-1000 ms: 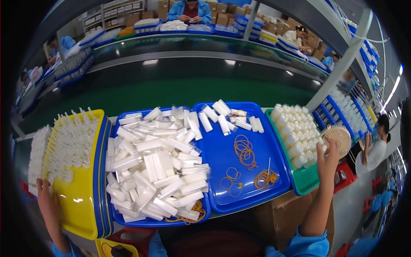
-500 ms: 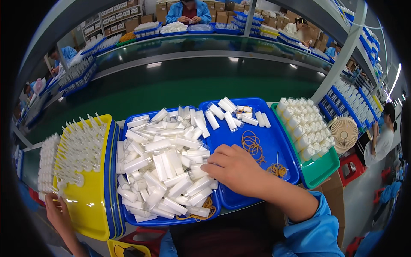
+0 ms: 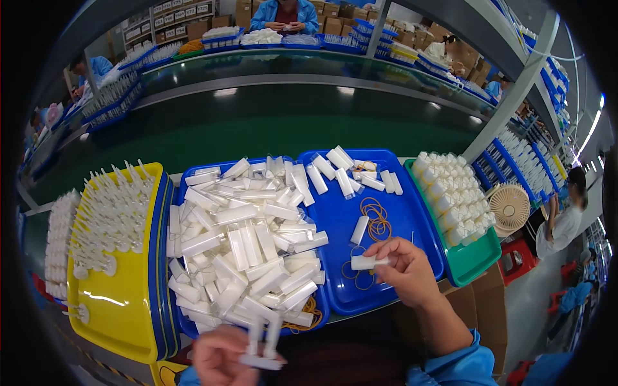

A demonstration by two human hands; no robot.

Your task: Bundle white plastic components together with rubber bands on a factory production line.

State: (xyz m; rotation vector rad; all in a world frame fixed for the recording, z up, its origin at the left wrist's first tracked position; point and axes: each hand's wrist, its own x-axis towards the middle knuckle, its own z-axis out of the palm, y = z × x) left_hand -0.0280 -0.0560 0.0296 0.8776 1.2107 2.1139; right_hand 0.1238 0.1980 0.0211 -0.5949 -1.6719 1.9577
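My left hand, somewhat blurred, is closed on a white two-pronged plastic part in front of the near edge of the left blue tray. Over the right blue tray, the fingers of my right hand pinch a short white block-shaped piece. A heap of white blocks in clear wrapping fills the left blue tray. Thin white stemmed parts stand in rows on the yellow tray at the far left.
Rubber bands and a few white pieces lie in the right blue tray. A green tray holds white wrapped pieces beside a small fan. Beyond runs a green conveyor belt, with a co-worker seated behind it.
My left hand has come from the yellow tray toward me, bringing the two-pronged part. The right hand has left the heap and moved right with a white piece. Another white block shows mid-tray.
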